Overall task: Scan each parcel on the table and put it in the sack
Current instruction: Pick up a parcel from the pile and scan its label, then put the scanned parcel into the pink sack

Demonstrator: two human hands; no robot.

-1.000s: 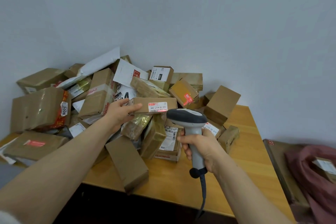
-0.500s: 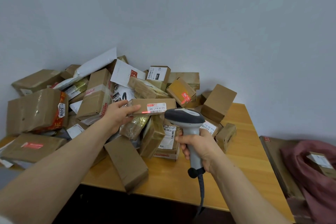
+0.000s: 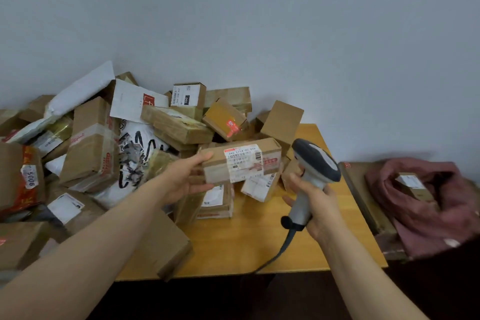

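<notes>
Parcel [image 3: 241, 161]: lifted clear of the pile [image 3: 104, 150], above the back of the table [image 3: 259, 241], white label [image 3: 242, 163] facing up. Grasped at its left end by the left hand [image 3: 187, 179], thumb on top, fingers curled underneath. Right hand [image 3: 319, 205] clenched round the handle of the scanner [image 3: 315, 163], just beside the parcel's right end and apart from it.

Probably the scan-then-bag step. No beam visible on the label, so cannot tell whether already read. To do it well:
- Keep the label flat and steady.
- Tip the scanner head down onto the barcode at the label's right side, not onto the glossy tape.
- Keep the thumb off the print.
- Then carry rightward to the sack [image 3: 428, 202], slumped open beyond the table's right edge, with another box [image 3: 413, 184] already lying in its mouth.

Edges and room:
- Bare strip of table top between pile and right edge, a fair lane for the carry.
- Mind the scanner and right hand, directly between parcel and sack. Pass above them or draw them back.
- Cable [image 3: 283, 247] trailing over the front edge, likely to snag on a wide swing.
- Flat carton [image 3: 161, 244] overhanging the front edge beside the left forearm, so avoid nudging it.
- Loose stacking below the parcel, so raise straight before moving sideways.
</notes>
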